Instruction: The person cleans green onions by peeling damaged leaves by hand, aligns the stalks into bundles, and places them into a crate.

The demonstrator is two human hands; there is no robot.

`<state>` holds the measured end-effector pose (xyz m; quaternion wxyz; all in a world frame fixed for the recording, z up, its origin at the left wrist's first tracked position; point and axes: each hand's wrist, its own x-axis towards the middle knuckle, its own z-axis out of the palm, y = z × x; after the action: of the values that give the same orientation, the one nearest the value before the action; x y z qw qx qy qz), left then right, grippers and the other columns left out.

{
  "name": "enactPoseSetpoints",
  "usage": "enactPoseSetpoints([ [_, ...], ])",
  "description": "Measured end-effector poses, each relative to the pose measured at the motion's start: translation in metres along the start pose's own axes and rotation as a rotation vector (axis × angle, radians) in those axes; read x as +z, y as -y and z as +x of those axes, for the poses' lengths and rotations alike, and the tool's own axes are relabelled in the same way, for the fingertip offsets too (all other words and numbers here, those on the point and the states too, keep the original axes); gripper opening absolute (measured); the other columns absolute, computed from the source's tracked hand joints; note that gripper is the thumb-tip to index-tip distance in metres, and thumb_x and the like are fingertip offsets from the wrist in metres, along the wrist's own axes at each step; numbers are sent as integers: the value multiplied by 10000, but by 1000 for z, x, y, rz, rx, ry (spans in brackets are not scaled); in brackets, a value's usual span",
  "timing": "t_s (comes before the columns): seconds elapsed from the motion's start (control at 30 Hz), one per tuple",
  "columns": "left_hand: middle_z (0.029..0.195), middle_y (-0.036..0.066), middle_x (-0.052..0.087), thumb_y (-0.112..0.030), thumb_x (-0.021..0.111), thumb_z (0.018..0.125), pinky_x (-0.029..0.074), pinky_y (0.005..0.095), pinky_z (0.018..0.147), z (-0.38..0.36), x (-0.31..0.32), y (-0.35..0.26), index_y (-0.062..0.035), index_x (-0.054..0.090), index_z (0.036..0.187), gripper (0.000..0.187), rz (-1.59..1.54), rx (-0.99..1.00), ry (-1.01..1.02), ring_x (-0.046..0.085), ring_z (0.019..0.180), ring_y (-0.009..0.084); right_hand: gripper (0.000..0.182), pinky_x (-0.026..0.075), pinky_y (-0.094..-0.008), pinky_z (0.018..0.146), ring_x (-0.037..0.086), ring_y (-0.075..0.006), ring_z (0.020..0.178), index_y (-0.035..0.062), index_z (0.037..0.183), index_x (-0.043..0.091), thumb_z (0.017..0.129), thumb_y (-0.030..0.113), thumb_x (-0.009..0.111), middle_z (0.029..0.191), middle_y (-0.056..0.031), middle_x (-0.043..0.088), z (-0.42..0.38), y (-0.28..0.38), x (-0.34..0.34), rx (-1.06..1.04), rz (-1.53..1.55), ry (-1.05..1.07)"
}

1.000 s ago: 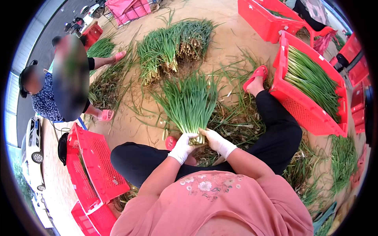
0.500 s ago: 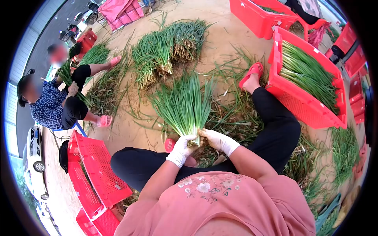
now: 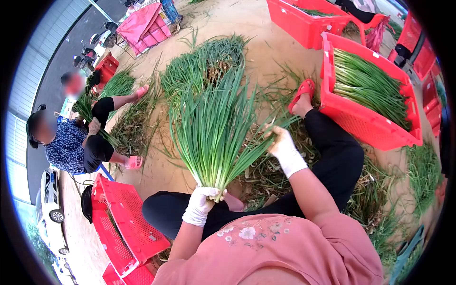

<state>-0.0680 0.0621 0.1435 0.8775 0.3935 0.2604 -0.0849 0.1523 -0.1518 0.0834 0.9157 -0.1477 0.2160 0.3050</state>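
My left hand (image 3: 203, 199), in a white glove, is wrapped round the pale base of a large bunch of green stalks (image 3: 213, 137). The leaves fan out upward, away from my body. My right hand (image 3: 280, 138), also gloved, is to the right of the bunch, with its fingers closed on some leaf ends at the bunch's right side. Beyond the bunch lies a pile of green stalks (image 3: 204, 61) with roots showing. Loose leaves and trimmings (image 3: 270, 173) cover the ground below my right hand.
A red crate (image 3: 370, 123) of green stalks stands right of my foot, with another red crate (image 3: 299, 26) behind it. Empty-looking red crates (image 3: 126, 218) lie at lower left. A co-worker (image 3: 71, 142) sits at left, holding stalks.
My left hand has moved toward my body and left with the bunch, which now stands higher in view. My right hand has left the base and moved up and right to the leaves.
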Motion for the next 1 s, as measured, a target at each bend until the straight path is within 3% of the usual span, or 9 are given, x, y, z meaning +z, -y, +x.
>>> enactPoseSetpoints([
  [0.1,912,177,604,2,632,602,486,345,554,-17,3,-14,33,492,1144,560,59,36,45,598,701,283,254,328,-163,363,573,-77,626,17,1079,556,844,110,535,806,-7,604,1,85,-6,-138,22,201],
  [0.23,887,186,604,-6,655,554,478,317,465,-31,2,-31,47,489,1128,600,131,113,58,593,625,262,255,484,-226,487,615,-118,698,46,1123,559,879,118,546,936,-48,641,-21,181,-7,-635,-199,380],
  [0.3,883,186,601,7,662,535,465,314,432,-37,4,-36,61,481,1117,611,116,155,42,576,566,265,281,430,-302,861,575,-187,936,52,1125,581,850,103,597,1018,-98,613,-50,167,38,-1110,-711,-284],
  [0.37,817,174,598,22,650,530,459,311,430,-41,10,-42,58,490,1084,577,169,205,31,582,552,274,266,420,-267,861,553,-171,959,67,1099,607,842,133,620,1022,-93,604,-63,150,57,-1712,-1532,-534],
  [0.43,806,174,603,22,658,526,465,301,429,-42,14,-44,61,498,1071,569,204,231,26,586,549,262,219,442,-255,799,559,-129,905,59,1028,644,837,167,637,993,-56,616,-77,101,87,-1166,-1242,41],
  [0.6,790,185,597,11,685,498,462,298,403,-47,19,-46,77,480,1078,618,297,268,-29,589,540,276,453,462,-327,756,617,-223,828,-34,987,633,748,348,679,853,-159,656,-54,2,85,-390,-1816,280],
  [0.77,776,186,596,14,674,502,462,298,405,-54,15,-45,78,490,1062,593,320,261,-45,589,538,274,290,453,-284,673,586,-196,707,-94,963,615,795,142,598,766,-113,648,-11,-26,44,-543,-1209,50],
  [0.87,776,189,601,19,670,493,473,297,412,-59,13,-48,77,499,1047,583,314,253,-18,590,536,271,70,335,-189,403,449,-50,464,59,798,630,758,102,669,608,23,544,13,41,20,-488,-621,-132],
  [1.0,762,180,606,0,703,471,489,291,409,-66,1,-52,74,514,1043,607,303,250,-21,595,523,264,20,360,-176,395,454,-42,431,118,795,644,800,104,656,606,33,581,9,122,-16,-792,-331,-292],
])
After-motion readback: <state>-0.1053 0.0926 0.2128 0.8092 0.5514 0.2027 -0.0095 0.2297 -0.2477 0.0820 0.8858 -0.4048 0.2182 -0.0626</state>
